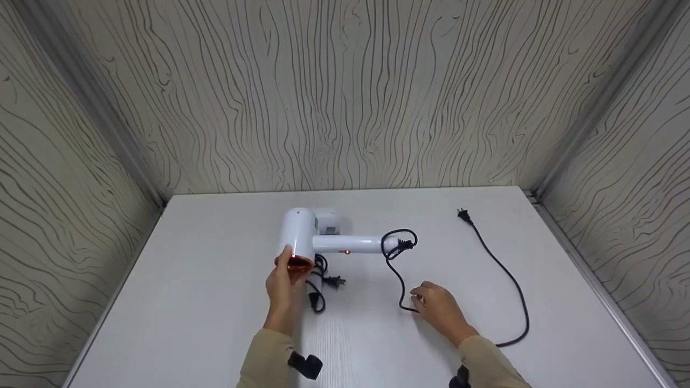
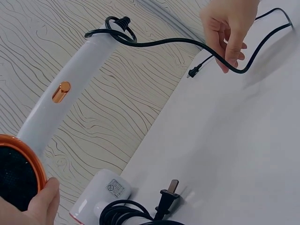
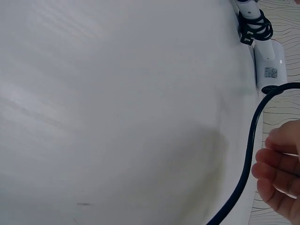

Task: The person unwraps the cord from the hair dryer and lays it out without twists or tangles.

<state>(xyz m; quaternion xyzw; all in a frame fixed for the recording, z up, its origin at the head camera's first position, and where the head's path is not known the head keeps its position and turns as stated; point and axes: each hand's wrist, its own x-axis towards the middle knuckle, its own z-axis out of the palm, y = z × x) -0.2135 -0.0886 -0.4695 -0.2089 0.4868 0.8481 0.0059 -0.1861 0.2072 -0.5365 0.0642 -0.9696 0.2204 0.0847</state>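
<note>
My left hand (image 1: 281, 291) grips a white hair dryer (image 1: 349, 244) by its barrel, at the orange-rimmed end, with the handle pointing right. A black cord (image 1: 400, 280) loops around the handle's end and runs down towards my right hand (image 1: 441, 308). In the right wrist view the fingers (image 3: 276, 161) are loosely bent, and the cord passes beside them without a visible grip. A second white hair dryer (image 2: 101, 194) lies on the table behind the first, its cord coiled round its handle. The held dryer hides part of it in the head view.
The held dryer's cord curves along the right of the white table (image 1: 188, 280), ending in a black two-pin plug (image 1: 463, 214). Near the coiled cord, the second dryer's plug (image 1: 335, 281) sticks out. Wood-patterned panels (image 1: 345, 97) stand behind and on both sides.
</note>
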